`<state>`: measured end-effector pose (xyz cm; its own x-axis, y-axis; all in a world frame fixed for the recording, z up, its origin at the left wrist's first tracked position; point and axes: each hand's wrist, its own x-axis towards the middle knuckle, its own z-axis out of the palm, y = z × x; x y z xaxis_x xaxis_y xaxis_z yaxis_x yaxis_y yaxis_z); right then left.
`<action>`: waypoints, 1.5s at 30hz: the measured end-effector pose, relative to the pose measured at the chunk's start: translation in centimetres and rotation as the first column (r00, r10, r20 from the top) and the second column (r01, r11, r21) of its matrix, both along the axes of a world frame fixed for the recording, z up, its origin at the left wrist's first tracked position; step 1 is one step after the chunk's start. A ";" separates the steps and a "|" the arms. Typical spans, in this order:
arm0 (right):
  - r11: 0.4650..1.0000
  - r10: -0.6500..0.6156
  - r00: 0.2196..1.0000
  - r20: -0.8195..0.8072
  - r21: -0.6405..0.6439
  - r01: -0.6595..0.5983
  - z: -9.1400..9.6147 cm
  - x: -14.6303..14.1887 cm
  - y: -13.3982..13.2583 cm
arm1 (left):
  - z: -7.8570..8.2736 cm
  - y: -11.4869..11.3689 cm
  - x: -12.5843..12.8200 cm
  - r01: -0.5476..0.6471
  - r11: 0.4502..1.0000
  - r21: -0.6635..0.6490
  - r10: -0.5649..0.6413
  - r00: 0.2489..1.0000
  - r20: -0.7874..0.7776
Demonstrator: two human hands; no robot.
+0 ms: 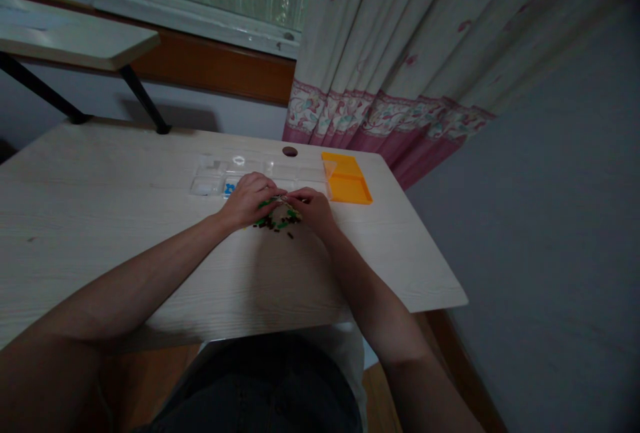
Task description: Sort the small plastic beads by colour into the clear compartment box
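Probably easy to scatter: small, loose, green and dark-brown pieces [283,224], heaped straight on a pale, wood-grained tabletop [175,266]. Could be nudged apart by the heel of the left hand [253,196] or by the curled right hand [314,210], from so low and close beside the heap. Could slip, too, if pinched only at the very tips, and drop among look-alikes, hard to pick out in such dim light. Also at some risk of a bump: a clear plastic tray with compartments [207,171], just beyond the knuckles, with bright-blue pieces [229,188] in one near compartment. Less exposed, judging by position: a flat orange plastic tray [353,188], past the right hand, at the clear tray's right end.

Bent in toward each other, fingers of both hands, with tips almost meeting around a tiny pale thing [281,199]. Too small and shadowed to tell whether clamped on it, or by which hand. Below the fingertips and between the two hands, on the side nearer the body: the heap, partly hidden under the left fingers and reaching toward the right ones. Closer still to the body, apart from the rest: a single dark-brown piece [291,236].
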<state>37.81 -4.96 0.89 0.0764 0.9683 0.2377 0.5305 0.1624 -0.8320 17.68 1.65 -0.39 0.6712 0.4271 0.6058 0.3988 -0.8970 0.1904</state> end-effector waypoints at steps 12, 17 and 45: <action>1.000 0.026 0.999 -0.030 0.002 -0.026 -0.3 -0.2 0.1 | -0.4 0.5 0.0 0.037 0.998 0.045 -0.038 0.999 0.029; 0.998 0.024 0.998 0.061 0.054 -0.027 -0.3 -0.3 0.0 | -0.3 0.2 0.0 0.029 0.999 0.043 -0.029 0.999 0.014; 0.877 0.369 0.656 0.659 -0.015 -0.480 0.6 -0.9 -1.2 | -0.1 0.2 0.0 -0.135 0.991 -0.025 0.136 0.988 0.074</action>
<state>36.94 -6.17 1.47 -0.5529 0.8050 0.2149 0.7552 0.5932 -0.2789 17.63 1.88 -0.48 0.5593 0.5236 0.6427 0.5003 -0.8314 0.2419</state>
